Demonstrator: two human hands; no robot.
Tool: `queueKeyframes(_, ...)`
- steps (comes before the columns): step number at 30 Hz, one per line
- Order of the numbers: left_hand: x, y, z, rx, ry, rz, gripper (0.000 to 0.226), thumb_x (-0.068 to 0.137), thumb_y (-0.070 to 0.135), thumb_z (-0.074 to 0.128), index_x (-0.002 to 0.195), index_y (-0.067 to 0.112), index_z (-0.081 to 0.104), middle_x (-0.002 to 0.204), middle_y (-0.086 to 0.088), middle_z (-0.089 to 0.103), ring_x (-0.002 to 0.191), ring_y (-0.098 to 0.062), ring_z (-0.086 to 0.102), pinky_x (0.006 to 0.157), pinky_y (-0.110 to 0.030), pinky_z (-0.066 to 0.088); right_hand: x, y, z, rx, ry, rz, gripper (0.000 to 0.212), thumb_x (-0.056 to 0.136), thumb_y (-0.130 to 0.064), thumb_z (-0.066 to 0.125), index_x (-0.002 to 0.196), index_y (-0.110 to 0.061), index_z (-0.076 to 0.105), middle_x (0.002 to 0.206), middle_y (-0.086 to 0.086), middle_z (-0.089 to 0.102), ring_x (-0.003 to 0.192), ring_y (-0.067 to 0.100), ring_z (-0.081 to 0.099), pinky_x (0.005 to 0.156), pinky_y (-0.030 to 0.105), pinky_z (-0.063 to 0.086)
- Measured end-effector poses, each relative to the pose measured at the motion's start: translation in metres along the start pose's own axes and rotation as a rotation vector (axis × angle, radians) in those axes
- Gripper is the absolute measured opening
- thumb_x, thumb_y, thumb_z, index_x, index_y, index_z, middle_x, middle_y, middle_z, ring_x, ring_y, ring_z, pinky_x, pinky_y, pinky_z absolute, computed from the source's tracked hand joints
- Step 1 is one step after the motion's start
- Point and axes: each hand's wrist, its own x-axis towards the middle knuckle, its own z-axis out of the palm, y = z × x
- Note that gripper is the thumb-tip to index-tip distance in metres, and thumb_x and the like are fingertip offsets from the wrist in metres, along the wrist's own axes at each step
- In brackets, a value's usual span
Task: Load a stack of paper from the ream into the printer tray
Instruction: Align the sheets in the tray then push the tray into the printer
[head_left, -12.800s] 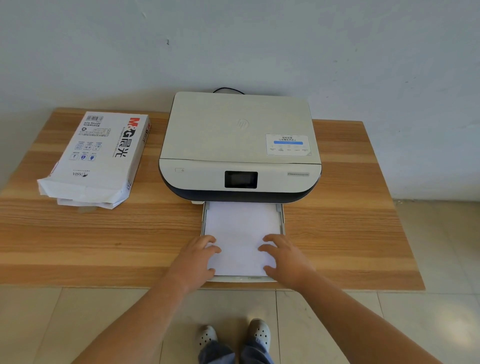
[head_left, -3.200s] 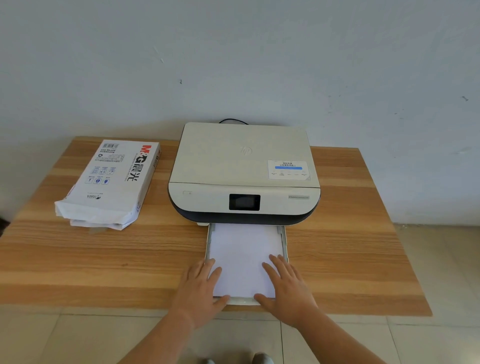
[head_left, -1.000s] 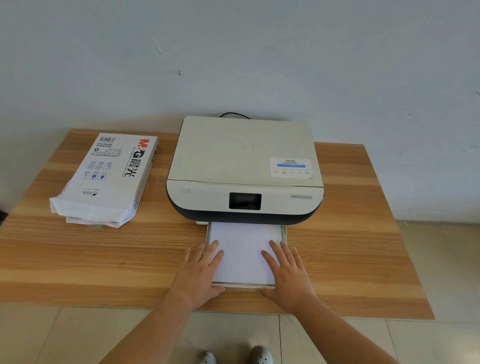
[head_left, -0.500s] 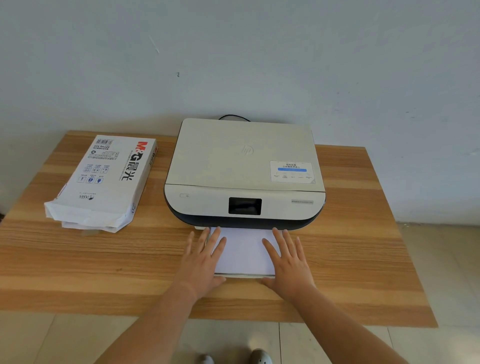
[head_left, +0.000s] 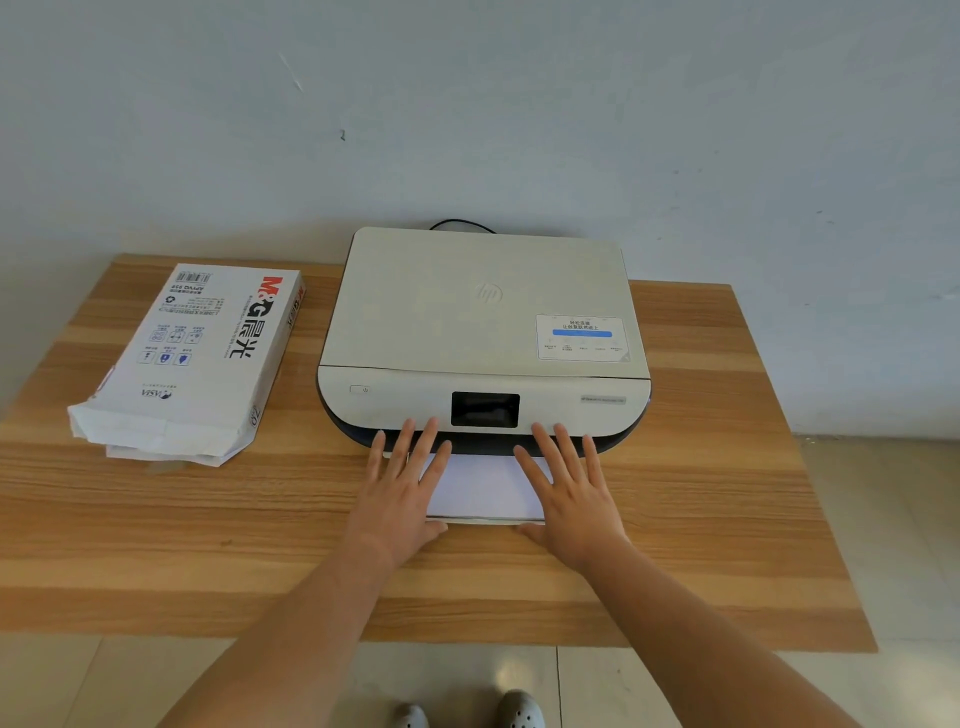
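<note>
A white printer (head_left: 483, 312) stands at the back middle of the wooden table (head_left: 208, 530). Its tray (head_left: 485, 519) sticks out only a little at the front, with a stack of white paper (head_left: 483, 486) lying in it. My left hand (head_left: 402, 491) lies flat on the tray's left side, fingers spread, fingertips at the printer's dark front. My right hand (head_left: 566, 488) lies flat on the right side in the same way. The opened ream (head_left: 192, 358), in a white wrapper with red and black print, lies at the left of the table.
A black cable (head_left: 462, 224) runs behind the printer along the grey wall. The table's near edge is just below my wrists, with tiled floor (head_left: 909, 545) and my shoes (head_left: 519, 709) beyond it.
Both hands have pushed the tray with its paper farther into the printer. Much less of the tray shows than one second ago, and my fingertips now reach the printer's front.
</note>
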Motion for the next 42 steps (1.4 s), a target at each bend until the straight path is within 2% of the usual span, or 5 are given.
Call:
queueKeyframes(7, 0.009, -0.002, -0.004, 0.023, 0.009, -0.027, 0.111, 0.078, 0.066, 0.055, 0.147, 0.018, -0.018, 0.154, -0.007, -0.033, 0.141, -0.029, -0.031, 0.115, -0.056, -0.009, 0.008, 0.004, -0.005, -0.038, 0.003, -0.001, 0.106, 0.074, -0.066, 0.063, 0.151, -0.023, 0.006, 0.160, 0.012, -0.008, 0.147, 0.034, -0.010, 0.116, 0.059, -0.004)
queueKeyframes(11, 0.017, -0.006, -0.009, 0.015, 0.011, -0.039, 0.114, 0.078, 0.065, 0.057, 0.146, 0.019, -0.022, 0.152, -0.007, -0.036, 0.139, -0.029, -0.033, 0.115, -0.057, -0.009, 0.016, 0.009, -0.010, -0.032, 0.005, 0.028, 0.110, 0.071, -0.067, 0.065, 0.152, -0.023, 0.005, 0.161, 0.012, -0.005, 0.147, 0.035, -0.009, 0.116, 0.060, -0.002)
queueKeyframes(24, 0.033, -0.012, -0.013, 0.054, 0.037, -0.061, 0.119, 0.076, 0.067, 0.057, 0.145, 0.015, -0.025, 0.150, -0.010, -0.040, 0.137, -0.033, -0.037, 0.115, -0.057, -0.009, 0.030, 0.013, -0.014, -0.024, 0.003, 0.051, 0.112, 0.074, -0.067, 0.062, 0.153, -0.016, 0.001, 0.160, 0.013, -0.017, 0.145, 0.036, -0.017, 0.117, 0.057, 0.002)
queueKeyframes(35, 0.039, -0.018, -0.005, 0.024, 0.046, -0.029, 0.117, 0.075, 0.063, 0.061, 0.148, 0.012, -0.015, 0.152, -0.010, -0.036, 0.140, -0.032, -0.031, 0.117, -0.056, -0.005, 0.039, 0.016, -0.013, 0.006, 0.025, 0.037, 0.113, 0.070, -0.066, 0.065, 0.153, -0.013, 0.010, 0.160, 0.016, -0.008, 0.146, 0.038, -0.010, 0.116, 0.057, 0.008)
queueKeyframes(42, 0.042, -0.014, -0.003, 0.013, 0.039, -0.036, 0.111, 0.082, 0.053, 0.060, 0.146, 0.011, -0.020, 0.150, -0.011, -0.039, 0.138, -0.035, -0.033, 0.116, -0.059, 0.000, 0.041, 0.014, -0.010, -0.001, 0.036, 0.057, 0.110, 0.073, -0.059, 0.068, 0.153, -0.014, 0.008, 0.160, 0.015, -0.011, 0.146, 0.038, -0.010, 0.117, 0.056, 0.008)
